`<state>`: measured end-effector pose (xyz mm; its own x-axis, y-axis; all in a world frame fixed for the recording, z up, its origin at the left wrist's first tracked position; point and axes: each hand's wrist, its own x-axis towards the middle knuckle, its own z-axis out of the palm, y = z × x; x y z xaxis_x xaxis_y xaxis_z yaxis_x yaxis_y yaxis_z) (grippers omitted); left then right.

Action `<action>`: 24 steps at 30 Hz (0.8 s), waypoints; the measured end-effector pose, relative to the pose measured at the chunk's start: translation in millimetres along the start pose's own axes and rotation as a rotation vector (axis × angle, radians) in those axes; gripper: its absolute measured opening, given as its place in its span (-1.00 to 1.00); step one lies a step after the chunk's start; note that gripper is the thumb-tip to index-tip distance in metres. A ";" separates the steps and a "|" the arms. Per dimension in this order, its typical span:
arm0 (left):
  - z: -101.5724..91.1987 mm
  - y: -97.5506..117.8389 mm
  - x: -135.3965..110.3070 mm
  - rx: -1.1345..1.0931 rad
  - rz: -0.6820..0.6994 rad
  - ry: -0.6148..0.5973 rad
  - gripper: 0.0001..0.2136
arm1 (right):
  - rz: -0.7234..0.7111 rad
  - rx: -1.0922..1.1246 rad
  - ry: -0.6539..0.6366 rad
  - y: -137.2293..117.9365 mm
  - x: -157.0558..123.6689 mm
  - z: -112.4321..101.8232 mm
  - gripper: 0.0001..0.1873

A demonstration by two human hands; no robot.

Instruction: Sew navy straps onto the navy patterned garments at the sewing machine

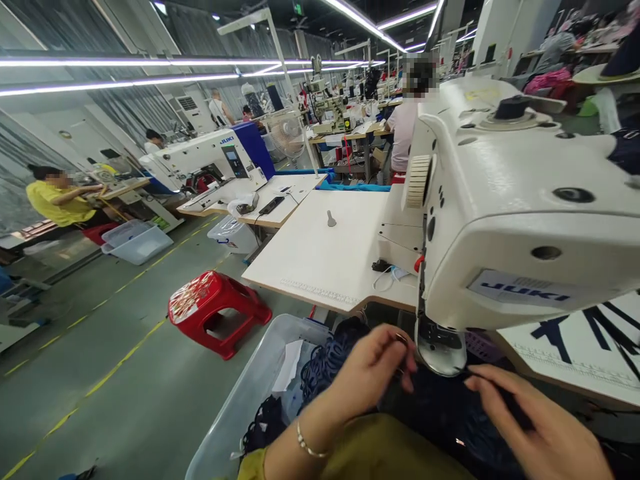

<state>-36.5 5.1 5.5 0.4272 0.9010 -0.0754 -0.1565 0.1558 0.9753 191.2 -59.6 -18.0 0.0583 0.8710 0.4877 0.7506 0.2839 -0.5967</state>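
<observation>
My left hand (pixel 367 370) is closed, its fingertips pinched just left of the sewing head. A small dark, shiny thing shows at the fingers, too small to name. To the right of the head, my right hand (pixel 530 413) is closed on a dark fabric strip (pixel 515 403), part of which runs under the palm. Its fingertips reach close to the rounded metal end (pixel 443 360) of the white JUKI sewing machine (pixel 530 173). Dark navy fabric (pixel 440 413) lies below both hands. Under my left forearm, a see-through plastic bin (pixel 235 400) holds dark looped straps (pixel 320 367).
A white worktable (pixel 310 247) with a small grey metal piece (pixel 331 219) extends ahead. Dark strips (pixel 555 333) lie on the tabletop at right. A red stool (pixel 220 313) stands left of the bin. Beyond are another JUKI machine (pixel 210 160) and several people at work.
</observation>
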 end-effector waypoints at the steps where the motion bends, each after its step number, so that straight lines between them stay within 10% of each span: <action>1: 12.6 -3.8 -0.6 0.006 -0.023 -0.059 -0.65 | -0.052 -0.016 -0.008 -4.8 1.8 5.1 -0.80; 14: 39.0 -13.4 -2.3 0.823 0.310 0.038 -0.87 | -0.416 -0.230 0.135 -16.4 1.5 13.4 -0.67; 24: 37.4 -11.3 -4.8 1.421 0.758 0.040 -0.87 | -0.391 -0.269 0.153 -13.6 -1.5 15.3 -0.62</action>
<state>-3.4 -16.1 2.5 0.6138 0.6050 0.5072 0.6106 -0.7710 0.1807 170.8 -58.7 -20.3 -0.1804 0.6452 0.7424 0.8775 0.4466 -0.1748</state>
